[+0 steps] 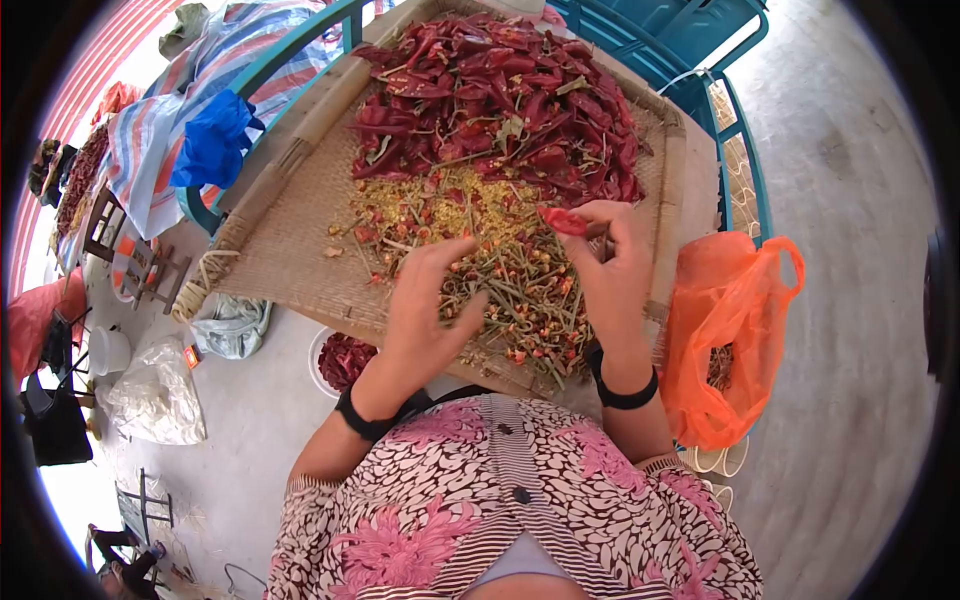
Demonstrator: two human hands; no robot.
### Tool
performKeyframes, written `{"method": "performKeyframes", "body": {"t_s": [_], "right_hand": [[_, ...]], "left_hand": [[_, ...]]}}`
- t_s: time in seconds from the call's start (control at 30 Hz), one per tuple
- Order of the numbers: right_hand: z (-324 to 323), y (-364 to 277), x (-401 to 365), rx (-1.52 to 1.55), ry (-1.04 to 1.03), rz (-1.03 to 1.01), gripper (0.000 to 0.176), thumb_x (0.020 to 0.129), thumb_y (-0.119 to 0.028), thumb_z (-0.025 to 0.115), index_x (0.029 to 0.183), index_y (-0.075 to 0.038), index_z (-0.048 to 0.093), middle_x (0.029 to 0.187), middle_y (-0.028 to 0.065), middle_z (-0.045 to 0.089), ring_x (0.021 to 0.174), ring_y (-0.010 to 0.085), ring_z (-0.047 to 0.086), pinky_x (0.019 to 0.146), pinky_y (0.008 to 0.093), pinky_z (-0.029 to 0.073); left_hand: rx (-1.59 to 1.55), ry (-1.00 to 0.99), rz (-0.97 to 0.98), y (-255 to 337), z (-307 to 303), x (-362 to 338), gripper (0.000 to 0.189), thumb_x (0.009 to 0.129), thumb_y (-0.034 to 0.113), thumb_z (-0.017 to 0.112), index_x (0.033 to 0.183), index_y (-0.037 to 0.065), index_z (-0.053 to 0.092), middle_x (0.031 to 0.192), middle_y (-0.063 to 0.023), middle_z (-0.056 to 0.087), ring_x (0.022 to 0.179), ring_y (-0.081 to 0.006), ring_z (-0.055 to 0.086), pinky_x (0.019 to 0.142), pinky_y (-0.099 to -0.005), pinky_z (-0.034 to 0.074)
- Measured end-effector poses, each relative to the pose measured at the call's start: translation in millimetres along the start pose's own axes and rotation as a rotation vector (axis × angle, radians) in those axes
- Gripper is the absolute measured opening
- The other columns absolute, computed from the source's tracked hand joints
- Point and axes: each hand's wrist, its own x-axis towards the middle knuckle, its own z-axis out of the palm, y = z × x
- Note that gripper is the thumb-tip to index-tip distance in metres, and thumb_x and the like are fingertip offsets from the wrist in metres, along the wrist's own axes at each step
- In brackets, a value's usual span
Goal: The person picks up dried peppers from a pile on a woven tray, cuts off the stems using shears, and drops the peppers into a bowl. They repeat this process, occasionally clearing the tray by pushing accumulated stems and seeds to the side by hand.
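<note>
Between the thumb and fingers of my right hand (612, 275) is a red dried chili pepper (563, 220), raised over the woven tray (285, 240). My left hand (425, 315) hovers above the tray with thumb and fingers apart, holding nothing. Below both hands lies a spread of chili stems (520, 310) mixed with red bits. Yellow seeds (455, 205) are scattered just beyond them. A large heap of dried red chilies (500, 100) covers the far part of the tray.
An orange plastic bag (690, 390) hangs at the tray's right side. Teal metal rails (745, 150) frame the tray. A bowl of chilies (345, 362) stands below left. Farther left are a blue bag (215, 140), a clear bag (155, 395) and a person (125, 575).
</note>
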Motion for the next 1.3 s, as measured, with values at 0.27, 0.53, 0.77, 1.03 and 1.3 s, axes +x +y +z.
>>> {"method": "performKeyframes", "body": {"t_s": [0.27,0.53,0.77,1.03,1.3], "right_hand": [[15,-9,-29,-0.012,-0.205,-0.142,0.031,0.072,-0.009,0.077,0.1,-0.007,0.064,0.096,0.0083,0.063,0.085,0.0243,0.063,0.07,0.0329,0.051],[-18,1,-23,-0.079,-0.163,0.195,0.023,0.082,-0.012,0.068,0.104,-0.005,0.065,0.095,0.0103,0.063,0.081,0.021,0.061,0.073,0.0306,0.047],[-50,97,14,-0.579,-0.046,0.359,0.029,0.095,-0.028,0.049,0.101,-0.003,0.063,0.091,0.0146,0.064,0.086,0.0292,0.062,0.074,0.0381,0.046],[-34,150,52,-0.913,-0.233,0.57,0.041,0.085,-0.04,0.061,0.107,-0.005,0.062,0.106,0.0178,0.066,0.1,0.0365,0.062,0.082,0.047,0.048],[-34,179,55,-0.771,-0.141,0.539,0.038,0.083,-0.037,0.063,0.105,-0.006,0.064,0.101,0.0134,0.068,0.096,0.0352,0.063,0.079,0.0456,0.049]], "left_hand": [[-0.335,-0.148,-0.016,-11,42,14,0.068,0.082,-0.008,0.058,0.142,0.003,0.03,0.132,-0.0173,0.051,0.12,-0.0273,0.052,0.102,-0.0357,0.041],[-0.781,-0.186,-0.123,-14,49,14,0.043,0.098,0.001,0.043,0.14,0.002,0.032,0.129,-0.0152,0.053,0.115,-0.0236,0.057,0.1,-0.0362,0.043],[-0.674,-0.194,-0.308,-45,55,6,0.023,0.1,0.009,0.044,0.121,0.001,0.049,0.097,-0.0077,0.06,0.077,-0.0112,0.053,0.075,-0.0253,0.046],[-0.431,-0.149,-0.392,-41,50,9,0.024,0.091,0.02,0.065,0.109,0.007,0.056,0.082,0.0031,0.048,0.073,-0.007,0.041,0.068,-0.0219,0.038],[-0.376,-0.201,-0.311,-43,50,6,0.021,0.09,0.02,0.066,0.104,0.007,0.058,0.079,0.0018,0.048,0.074,-0.0082,0.042,0.068,-0.0232,0.039]]}}
